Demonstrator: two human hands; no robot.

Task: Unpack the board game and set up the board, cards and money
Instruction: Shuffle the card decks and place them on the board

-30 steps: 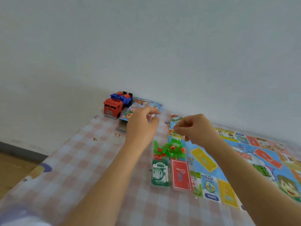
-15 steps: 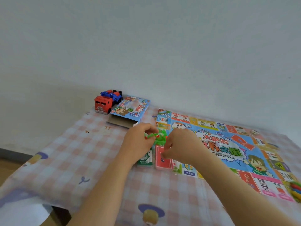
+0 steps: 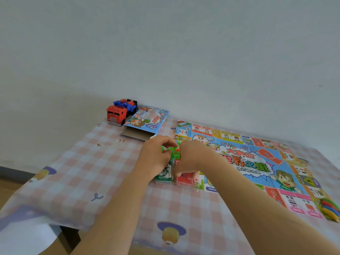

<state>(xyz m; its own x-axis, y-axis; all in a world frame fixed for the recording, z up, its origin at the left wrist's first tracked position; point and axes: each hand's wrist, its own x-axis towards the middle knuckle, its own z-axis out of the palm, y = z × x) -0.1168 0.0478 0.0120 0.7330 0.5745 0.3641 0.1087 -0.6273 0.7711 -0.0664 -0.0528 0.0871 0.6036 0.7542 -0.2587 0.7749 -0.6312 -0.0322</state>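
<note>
The colourful game board (image 3: 257,162) lies unfolded on the right half of the table. At its near left corner sits a clear plastic packet (image 3: 170,153) holding green and red plastic pieces, a green money stack (image 3: 163,173) and red cards (image 3: 185,178). My left hand (image 3: 156,155) and my right hand (image 3: 191,157) are both closed on the packet's upper end, pinching the plastic between them. A white die (image 3: 243,158) rests on the middle of the board. The opened game box (image 3: 145,122) lies at the back.
A red and blue toy truck (image 3: 120,111) stands by the wall, left of the box. Coloured pawns (image 3: 331,208) lie on the board's near right corner. The checked tablecloth (image 3: 77,173) hangs over the table's left edge. A plain wall runs behind.
The camera has pulled back and tilted down, so more of the board shows. Both hands came closer together and lower over the packet, from a raised, spread grip to a tight pinch.
</note>
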